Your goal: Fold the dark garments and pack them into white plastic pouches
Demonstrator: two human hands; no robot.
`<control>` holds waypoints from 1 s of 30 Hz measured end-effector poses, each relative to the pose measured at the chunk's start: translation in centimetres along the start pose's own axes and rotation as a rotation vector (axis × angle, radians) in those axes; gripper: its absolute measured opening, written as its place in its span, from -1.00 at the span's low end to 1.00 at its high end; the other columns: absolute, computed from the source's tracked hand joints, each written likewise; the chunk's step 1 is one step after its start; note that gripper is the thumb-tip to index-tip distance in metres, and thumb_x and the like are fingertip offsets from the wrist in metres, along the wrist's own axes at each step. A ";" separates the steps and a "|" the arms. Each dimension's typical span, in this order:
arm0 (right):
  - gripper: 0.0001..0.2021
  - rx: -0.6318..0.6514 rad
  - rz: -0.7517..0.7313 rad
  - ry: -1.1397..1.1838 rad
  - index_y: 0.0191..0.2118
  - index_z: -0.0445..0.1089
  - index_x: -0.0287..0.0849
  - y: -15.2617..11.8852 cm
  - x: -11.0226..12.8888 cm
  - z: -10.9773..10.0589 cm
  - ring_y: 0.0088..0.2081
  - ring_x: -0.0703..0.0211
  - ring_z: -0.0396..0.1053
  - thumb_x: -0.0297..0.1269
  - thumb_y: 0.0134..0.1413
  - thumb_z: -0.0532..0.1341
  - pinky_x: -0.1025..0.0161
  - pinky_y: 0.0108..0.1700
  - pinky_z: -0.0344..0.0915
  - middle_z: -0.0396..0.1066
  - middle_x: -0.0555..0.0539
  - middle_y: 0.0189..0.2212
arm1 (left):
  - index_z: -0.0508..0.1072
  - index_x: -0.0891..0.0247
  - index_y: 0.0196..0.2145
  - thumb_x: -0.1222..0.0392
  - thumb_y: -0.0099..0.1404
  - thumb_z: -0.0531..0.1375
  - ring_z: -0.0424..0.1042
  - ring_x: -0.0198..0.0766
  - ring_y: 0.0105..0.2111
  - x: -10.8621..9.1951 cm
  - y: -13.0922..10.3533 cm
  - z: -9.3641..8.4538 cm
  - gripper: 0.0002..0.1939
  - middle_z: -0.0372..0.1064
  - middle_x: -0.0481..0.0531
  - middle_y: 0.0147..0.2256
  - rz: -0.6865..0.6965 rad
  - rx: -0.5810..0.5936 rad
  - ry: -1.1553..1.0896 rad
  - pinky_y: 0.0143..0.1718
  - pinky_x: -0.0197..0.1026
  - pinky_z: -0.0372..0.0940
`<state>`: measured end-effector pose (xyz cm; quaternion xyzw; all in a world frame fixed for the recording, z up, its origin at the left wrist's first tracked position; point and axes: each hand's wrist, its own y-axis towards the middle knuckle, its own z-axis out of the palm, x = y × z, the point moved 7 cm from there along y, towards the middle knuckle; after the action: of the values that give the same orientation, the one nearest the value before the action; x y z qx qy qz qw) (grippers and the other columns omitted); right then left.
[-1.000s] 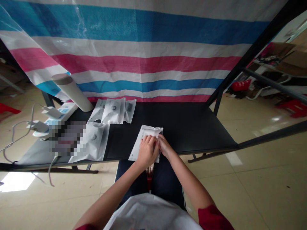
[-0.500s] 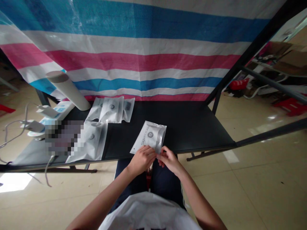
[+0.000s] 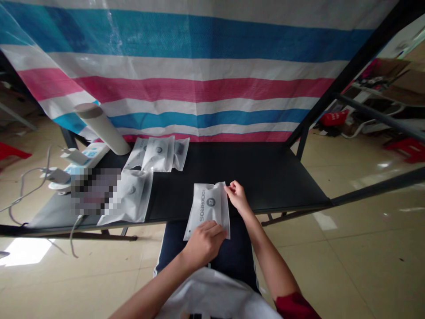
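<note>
A frosted bag (image 3: 207, 204) with a round logo and dark lettering spans the table's front edge and my lap. My left hand (image 3: 206, 241) is closed on its lower right part. At the bag's upper right corner, my right hand (image 3: 236, 194) pinches the edge between thumb and fingers. Another frosted bag (image 3: 134, 197) lies at the front left of the black table (image 3: 262, 177). Behind it several similar bags (image 3: 158, 153) overlap one another.
A white bottle (image 3: 105, 130) with a grey cap stands at the back left, beside a power strip (image 3: 96, 155) with plugged-in chargers (image 3: 56, 176) and loose cables. A striped sheet (image 3: 199, 88) hangs behind the table, and a dark metal frame (image 3: 318, 106) rises at right.
The right hand has slid up to the bag's upper right corner, while the left hand has moved down along it. The bag has turned more upright and shifted toward my body.
</note>
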<state>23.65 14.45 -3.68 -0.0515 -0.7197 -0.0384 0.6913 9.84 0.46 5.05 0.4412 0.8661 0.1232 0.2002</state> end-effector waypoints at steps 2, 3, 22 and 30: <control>-0.60 0.001 -0.046 -0.053 -0.47 0.01 -0.05 0.8 0.3 0.8 -0.58 0.30 0.16 0.05 -0.09 0.25 0.34 -0.51 0.10 0.18 0.15 -0.61 | 0.45 0.24 -0.34 0.35 0.40 0.00 0.30 -0.25 -0.45 -0.8 -1.0 0.0 -0.75 0.34 0.01 -0.47 -0.009 0.023 -0.004 -0.42 -0.18 0.22; -0.62 0.011 -0.076 -0.104 -0.48 0.04 -0.05 0.9 0.6 1.3 -0.57 0.29 0.17 0.05 -0.06 0.23 0.33 -0.49 0.11 0.19 0.13 -0.61 | 0.45 0.23 -0.35 0.35 0.38 0.03 0.33 -0.23 -0.42 -0.8 -1.4 0.0 -0.77 0.35 0.02 -0.45 -0.029 0.035 -0.005 -0.39 -0.16 0.25; -0.50 -0.220 -0.239 -1.068 0.13 0.35 -0.24 2.0 0.5 -11.4 0.28 -0.18 0.11 -0.03 0.26 0.00 -0.10 0.25 0.07 0.27 -0.29 0.21 | 0.30 0.14 0.20 -0.28 0.24 0.12 -0.18 0.31 0.35 14.1 -8.3 -4.3 -0.31 0.05 0.17 0.32 -0.549 0.124 0.290 0.25 0.36 -0.01; -0.39 -0.142 -0.032 -1.407 0.37 0.02 -0.13 1.7 -1.3 -13.9 0.39 -0.16 -0.15 0.03 0.33 -0.17 -0.19 0.30 -0.08 -0.04 -0.16 0.38 | 0.11 0.23 0.26 -0.23 0.25 0.11 0.16 0.19 0.22 23.7 -4.2 -9.9 -0.25 0.21 0.28 0.18 -0.744 -0.086 0.268 0.17 0.15 0.12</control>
<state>37.65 14.34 -4.43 -0.0985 -0.9921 -0.0530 0.0564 -10.29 16.93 6.55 0.0684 0.9793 0.1347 0.1345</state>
